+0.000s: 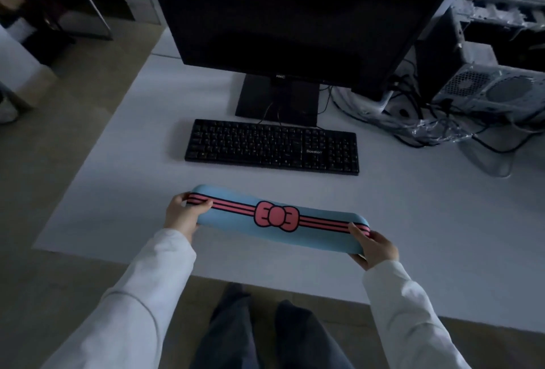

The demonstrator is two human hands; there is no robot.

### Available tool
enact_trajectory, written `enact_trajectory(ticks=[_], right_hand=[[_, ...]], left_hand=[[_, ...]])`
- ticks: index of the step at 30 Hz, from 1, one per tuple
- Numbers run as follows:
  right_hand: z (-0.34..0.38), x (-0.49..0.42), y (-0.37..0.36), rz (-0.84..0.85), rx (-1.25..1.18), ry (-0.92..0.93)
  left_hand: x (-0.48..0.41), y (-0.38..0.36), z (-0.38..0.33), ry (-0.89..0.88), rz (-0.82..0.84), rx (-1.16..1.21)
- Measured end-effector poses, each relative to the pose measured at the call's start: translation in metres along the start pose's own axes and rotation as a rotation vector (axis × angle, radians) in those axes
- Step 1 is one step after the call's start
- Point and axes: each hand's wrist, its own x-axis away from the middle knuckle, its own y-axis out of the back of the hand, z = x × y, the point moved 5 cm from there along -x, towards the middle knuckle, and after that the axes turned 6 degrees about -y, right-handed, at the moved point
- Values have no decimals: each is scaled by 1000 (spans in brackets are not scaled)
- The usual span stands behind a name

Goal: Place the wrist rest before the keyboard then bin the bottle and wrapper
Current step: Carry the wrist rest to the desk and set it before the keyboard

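Rest (280, 216) is pinched at both ends, left hand (182, 215) and right hand (373, 247) fingers curled round it, thumbs on top, above the counter (413, 221). Keyboard (272, 147) sits just beyond the fingers. It's tilted, so it could land crooked. No bottle or wrapper visible.

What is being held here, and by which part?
The wrist rest, by its two ends: the left hand grips one end, the right hand the other, thumbs on top. It is short of the keyboard.
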Motion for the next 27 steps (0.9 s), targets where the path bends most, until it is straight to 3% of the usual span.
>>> enact_trajectory(ticks=[8,13,19,22,27], right_hand=[[-51,30,-5,-239,-103,-108],[-74,41,-13,-340,-141,-124],[-93,35,-11,-435,-10,-125],[-93,36,-4,-505,94,-78],[-97,35,0,-538,29,-81]], left_hand=[[-53,-21,-11,-52,215,-282],[-71,-25,-13,-147,270,-508],[-78,-22,-16,-236,252,-840],[-78,-26,-23,-281,227,-860],[-82,-27,-22,-244,241,-862]])
